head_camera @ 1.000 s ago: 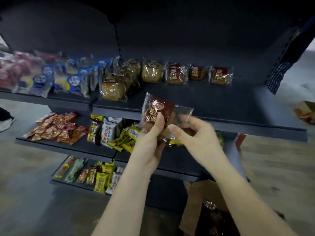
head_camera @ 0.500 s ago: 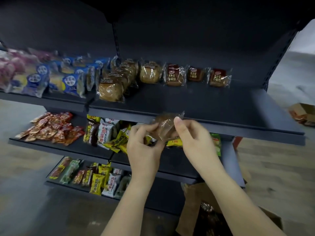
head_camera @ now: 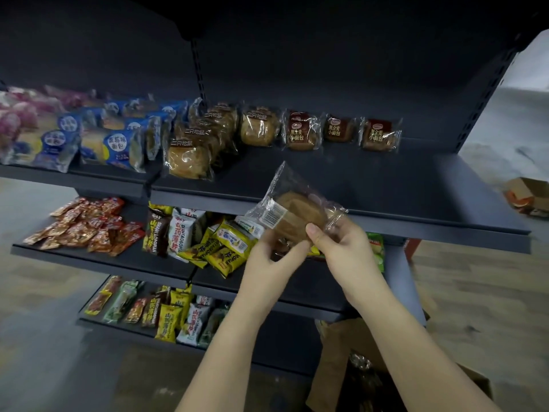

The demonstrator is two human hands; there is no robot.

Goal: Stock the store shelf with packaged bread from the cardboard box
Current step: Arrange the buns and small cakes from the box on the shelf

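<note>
- The bread packet [head_camera: 297, 214], pinched between left hand [head_camera: 271, 261] and right hand [head_camera: 341, 248], has flipped: barcode back now faces up.
- The shelf [head_camera: 386, 185] lies just above both hands; likely orienting before placement there.

A dark shelf unit [head_camera: 416, 200] fills most of the frame, its three boards stepping down toward the lower left. The back panel [head_camera: 326, 69] is plain and near black. One slotted upright [head_camera: 200, 81] runs down the upper middle, another [head_camera: 487, 99] stands at the upper right (it leans in the frame). The floor [head_camera: 481, 292] at the right shows pale wood-grain planks; at the left and lower left it looks grey and blurred. In the upper right corner lies a bright pale surface [head_camera: 531, 72], wall or floor I cannot tell. Light is dim, strongest there.
</note>
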